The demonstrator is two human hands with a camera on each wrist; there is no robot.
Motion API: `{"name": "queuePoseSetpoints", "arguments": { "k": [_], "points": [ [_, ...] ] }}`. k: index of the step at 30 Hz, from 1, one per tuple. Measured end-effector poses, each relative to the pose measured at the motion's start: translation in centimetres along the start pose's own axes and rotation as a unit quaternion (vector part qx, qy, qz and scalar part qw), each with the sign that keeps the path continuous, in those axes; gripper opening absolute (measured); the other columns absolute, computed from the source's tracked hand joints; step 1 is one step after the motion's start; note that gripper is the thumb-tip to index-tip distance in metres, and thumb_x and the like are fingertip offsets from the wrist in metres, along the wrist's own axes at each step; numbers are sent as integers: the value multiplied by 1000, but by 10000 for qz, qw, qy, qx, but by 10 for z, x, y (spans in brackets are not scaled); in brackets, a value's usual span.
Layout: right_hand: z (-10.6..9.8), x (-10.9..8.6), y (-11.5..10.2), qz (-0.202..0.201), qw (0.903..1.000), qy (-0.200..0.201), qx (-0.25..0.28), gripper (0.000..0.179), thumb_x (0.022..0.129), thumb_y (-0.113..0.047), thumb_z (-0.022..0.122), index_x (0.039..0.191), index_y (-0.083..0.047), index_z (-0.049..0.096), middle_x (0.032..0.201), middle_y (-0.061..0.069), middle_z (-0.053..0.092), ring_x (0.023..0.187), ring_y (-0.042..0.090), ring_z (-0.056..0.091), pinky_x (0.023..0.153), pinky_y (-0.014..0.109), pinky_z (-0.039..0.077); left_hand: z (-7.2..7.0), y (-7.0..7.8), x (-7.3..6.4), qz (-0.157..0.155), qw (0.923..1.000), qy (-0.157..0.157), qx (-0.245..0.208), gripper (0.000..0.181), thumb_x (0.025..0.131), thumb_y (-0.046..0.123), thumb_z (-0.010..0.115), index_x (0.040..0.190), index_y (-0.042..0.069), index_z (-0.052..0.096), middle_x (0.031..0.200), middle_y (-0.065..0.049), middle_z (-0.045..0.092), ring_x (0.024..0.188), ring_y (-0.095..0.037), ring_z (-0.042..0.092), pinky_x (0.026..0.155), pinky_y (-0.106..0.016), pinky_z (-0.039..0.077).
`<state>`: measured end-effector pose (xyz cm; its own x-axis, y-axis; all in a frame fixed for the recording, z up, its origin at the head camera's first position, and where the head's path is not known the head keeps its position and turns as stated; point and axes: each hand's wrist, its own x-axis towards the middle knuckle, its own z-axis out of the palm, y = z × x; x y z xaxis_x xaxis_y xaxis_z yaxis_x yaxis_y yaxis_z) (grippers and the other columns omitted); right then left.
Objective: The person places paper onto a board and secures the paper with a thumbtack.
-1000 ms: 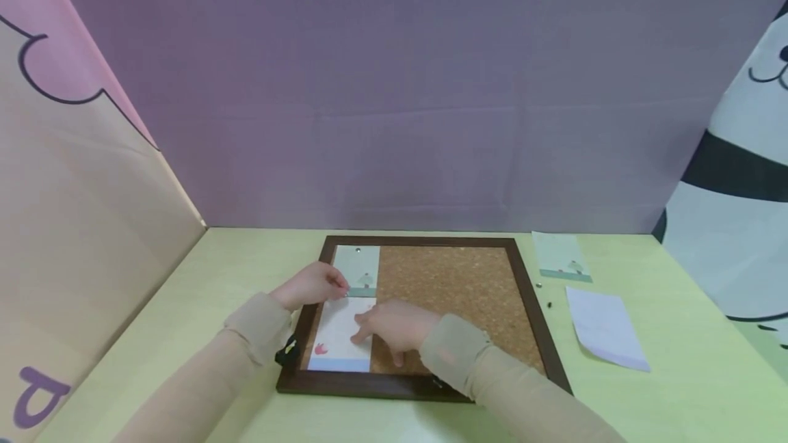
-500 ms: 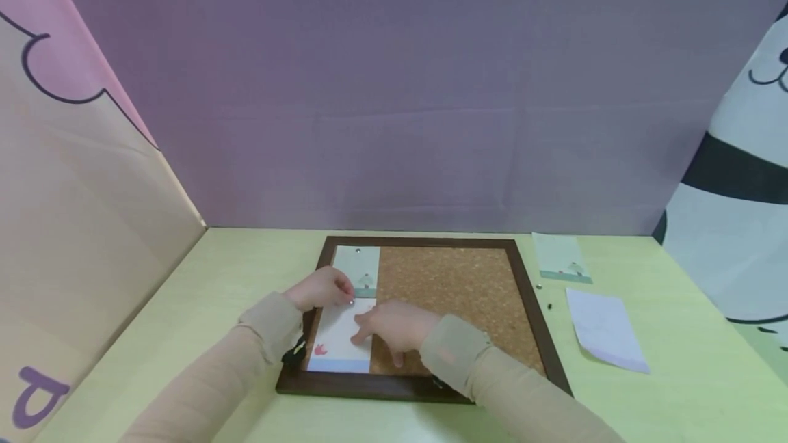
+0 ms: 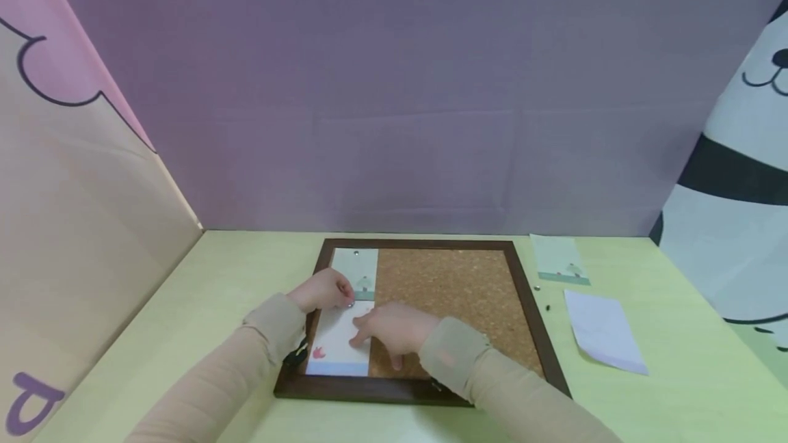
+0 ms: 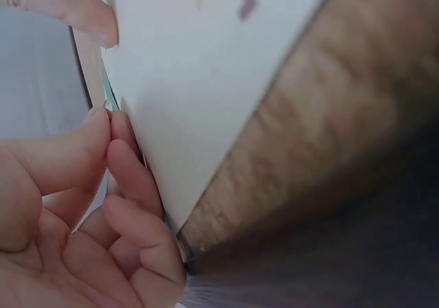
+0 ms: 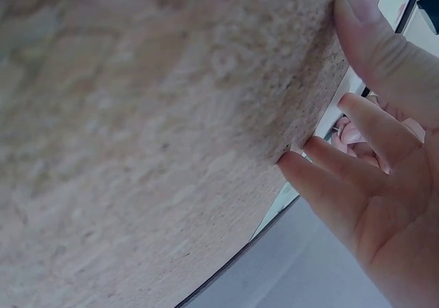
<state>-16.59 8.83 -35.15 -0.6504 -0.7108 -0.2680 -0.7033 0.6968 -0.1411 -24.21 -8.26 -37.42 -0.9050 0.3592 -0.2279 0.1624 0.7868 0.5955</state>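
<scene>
A white sheet of paper with a red print and a blue lower strip lies on the framed corkboard. Its top edge meets a pale green sheet, which carries a silver pin near its upper edge. My left hand pinches a small silver thumbtack between thumb and index finger, at the white sheet's top edge. The tack's point is hidden. With fingers spread, my right hand presses on the white sheet's right side and the cork beside it; the right wrist view shows fingertips on the cork.
Right of the board lie another pale green sheet and a white sheet with a curled corner. Two small tacks rest between them and the brown frame. A purple cloth wall stands behind the table.
My left hand has shifted slightly right and down along the white sheet's top edge, with the thumbtack in its fingers. My right hand has stayed in place on the sheet.
</scene>
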Motion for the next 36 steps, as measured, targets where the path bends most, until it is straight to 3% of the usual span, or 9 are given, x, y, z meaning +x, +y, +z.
{"name": "queuePoseSetpoints", "arguments": {
  "k": [13, 22, 30, 36],
  "points": [
    [0, 1, 2, 5, 10000, -61, 10, 73, 58, -9, 82, 124, -30, 61, 143, -4, 47, 129, 14, 47, 108, 29, 37, -2, 2, -1, 59, 9998, 54, 188, 4, 80, 5, 71, 80, 1, 69, 74, 0, 63, 69, -12, 52, 60, -21, 42],
    [-1, 1, 3, -80, 9999, -77, -63, 72, 59, -10, 82, 125, -29, 61, 143, -4, 46, 128, 13, 47, 106, 28, 40, -3, 0, 0, 60, 9998, 23, 174, 4, 79, 5, 72, 76, 5, 69, 72, 0, 63, 68, -12, 51, 60, -21, 41],
    [-3, 0, 2, -77, 9999, -67, -2, 72, 59, -9, 82, 125, -28, 61, 143, -3, 46, 129, 13, 47, 106, 28, 40, -4, 1, 0, 85, 9983, 234, 519, 5, 80, 5, 70, 75, 4, 69, 72, -1, 63, 67, -13, 51, 61, -22, 43],
    [-2, 0, 3, -38, 10000, -73, 57, 72, 59, -9, 82, 125, -28, 61, 143, -3, 46, 129, 13, 47, 106, 29, 39, -4, 1, 1, 54, 9981, 215, 577, 5, 80, 5, 69, 75, 5, 69, 71, -1, 63, 65, -12, 51, 59, -21, 42]
  ]
}}
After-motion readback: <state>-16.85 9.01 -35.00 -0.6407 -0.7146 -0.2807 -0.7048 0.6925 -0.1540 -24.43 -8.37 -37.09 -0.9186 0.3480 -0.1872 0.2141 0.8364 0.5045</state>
